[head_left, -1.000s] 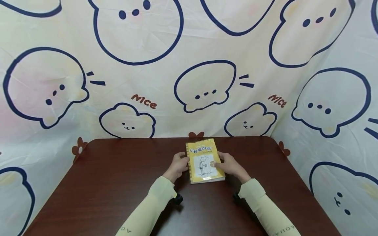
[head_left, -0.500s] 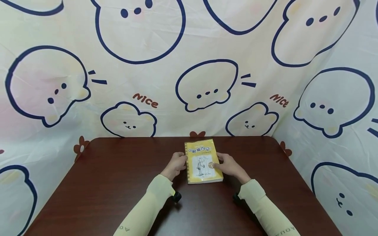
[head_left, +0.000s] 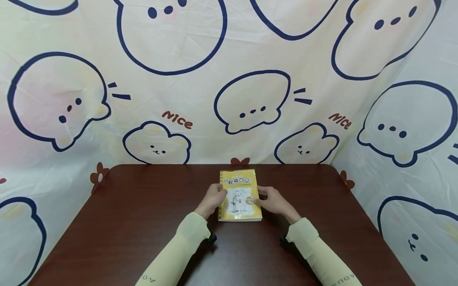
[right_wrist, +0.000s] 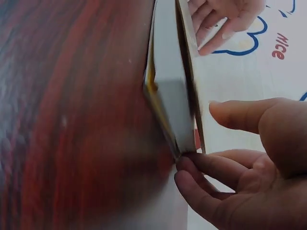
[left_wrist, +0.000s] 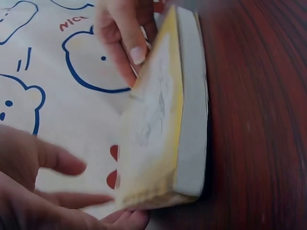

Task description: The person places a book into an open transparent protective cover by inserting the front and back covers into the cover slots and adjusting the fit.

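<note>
A yellow paperback book [head_left: 236, 186] with Chinese title lettering and a cartoon figure on its cover lies face up, close over the table. At its spine side is my left hand [head_left: 211, 198]; in the left wrist view the thumb [left_wrist: 69, 163] stands raised off the cover while fingertips reach the lower edge of the spine. My right hand [head_left: 273, 201] holds the opposite edge, thumb over the cover by a round sticker [head_left: 249, 200]. In the right wrist view its fingertips [right_wrist: 184, 165] meet the edge from below.
The dark brown wooden table [head_left: 143, 222] has rounded far corners. A pale curtain [head_left: 200, 99] with blue-outlined cartoon animals surrounds it at the back and sides. Each wrist bears a black camera [head_left: 212, 239] below a pale yellow sleeve [head_left: 175, 252].
The book has slid leftward and turned a little straighter, with my right hand moving along. My left hand stays nearly in place, its thumb now overlapping the cover's left edge.
</note>
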{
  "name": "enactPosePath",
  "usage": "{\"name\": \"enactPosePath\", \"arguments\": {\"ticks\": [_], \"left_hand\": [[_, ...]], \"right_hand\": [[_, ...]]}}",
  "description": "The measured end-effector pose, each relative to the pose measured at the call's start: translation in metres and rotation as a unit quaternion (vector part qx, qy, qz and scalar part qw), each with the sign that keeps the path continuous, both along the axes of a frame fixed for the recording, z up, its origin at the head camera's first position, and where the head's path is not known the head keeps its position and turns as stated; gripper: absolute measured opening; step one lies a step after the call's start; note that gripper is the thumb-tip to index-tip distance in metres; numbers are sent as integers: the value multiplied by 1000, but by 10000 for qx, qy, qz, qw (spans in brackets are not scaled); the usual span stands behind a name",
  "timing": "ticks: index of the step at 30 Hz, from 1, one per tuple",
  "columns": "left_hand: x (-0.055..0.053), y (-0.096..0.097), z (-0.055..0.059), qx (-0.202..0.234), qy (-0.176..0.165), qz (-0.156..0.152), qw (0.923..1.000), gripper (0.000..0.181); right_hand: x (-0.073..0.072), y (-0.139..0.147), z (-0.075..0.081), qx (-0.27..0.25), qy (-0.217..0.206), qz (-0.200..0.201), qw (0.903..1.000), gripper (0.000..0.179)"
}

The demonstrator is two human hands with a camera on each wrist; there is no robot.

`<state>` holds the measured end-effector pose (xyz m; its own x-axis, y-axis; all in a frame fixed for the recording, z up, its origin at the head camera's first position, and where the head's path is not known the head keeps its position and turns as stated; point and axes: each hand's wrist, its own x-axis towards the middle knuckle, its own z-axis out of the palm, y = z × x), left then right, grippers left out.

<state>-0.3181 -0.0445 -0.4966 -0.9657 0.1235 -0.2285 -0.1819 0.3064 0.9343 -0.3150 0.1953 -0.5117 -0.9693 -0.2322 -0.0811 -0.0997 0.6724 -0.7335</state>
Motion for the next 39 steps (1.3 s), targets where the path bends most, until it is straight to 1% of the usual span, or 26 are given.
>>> {"name": "enactPosePath", "arguments": {"ticks": [1,3,5,6,8,9,11,12,13,14,15,17,18,20,22,24,26,28,31,34,38,39], "left_hand": [[0,0,0,-193,20,-78,9998,54],[1,1,0,-580,75,-285,9979,53],[3,1,1,-1004,222,-534,9933,53],[3,2,2,-1260,367,-706,9888,55],[5,3,2,-1789,661,-1100,9755,60],[5,4,1,-2074,801,-1301,9662,63],[6,6,-1,-2594,1102,-1662,9449,68],[6,7,-2,-2761,1219,-1812,9360,69],[6,8,-3,-2865,1283,-1918,9299,69],[6,9,-4,-2916,1309,-1998,9262,69],[6,10,-4,-2943,1317,-2057,9240,69],[7,11,-5,-2883,1285,-2117,9249,68],[6,11,-5,-2859,1258,-2140,9255,68],[5,12,-6,-2865,1200,-2189,9250,68],[4,12,-6,-2976,1193,-2274,9195,67],[2,12,-7,-3150,1216,-2389,9104,67],[1,11,-8,-3287,1205,-2530,9019,68],[-1,10,-8,-3318,1228,-2665,8965,68],[-4,9,-9,-3234,1266,-2795,8951,68],[-9,8,-10,-3217,1299,-2820,8945,70],[-14,7,-10,-3173,1236,-2753,8990,72],[-15,7,-10,-3185,1223,-2748,8989,72]], "right_hand": [[0,-2,0,114,43,15,9999,64],[2,-5,0,525,177,13,9985,66],[3,-8,0,963,326,47,9948,68],[4,-9,1,1119,406,46,9929,68],[6,-12,1,1410,560,74,9884,70],[6,-13,1,1460,658,160,9870,69],[7,-16,0,1517,823,396,9842,64],[7,-18,-1,1523,865,548,9830,61],[7,-20,-3,1576,908,741,9805,58],[7,-22,-4,1636,964,959,9771,54],[7,-25,-5,1705,981,1159,9736,51],[7,-30,-5,1790,943,1442,9686,51],[7,-32,-4,1828,936,1524,9667,53],[7,-35,-3,1859,850,1548,9666,59],[8,-37,-1,1842,735,1477,9689,66],[8,-38,-1,1886,638,1411,9698,70],[8,-38,-1,1983,598,1388,9684,71],[7,-39,-1,2065,596,1376,9669,71],[3,-39,1,2203,531,1385,9641,73],[-3,-40,2,2282,418,1398,9626,75],[-10,-42,3,2436,355,1416,9588,78],[-12,-43,3,2510,320,1425,9569,78]]}}
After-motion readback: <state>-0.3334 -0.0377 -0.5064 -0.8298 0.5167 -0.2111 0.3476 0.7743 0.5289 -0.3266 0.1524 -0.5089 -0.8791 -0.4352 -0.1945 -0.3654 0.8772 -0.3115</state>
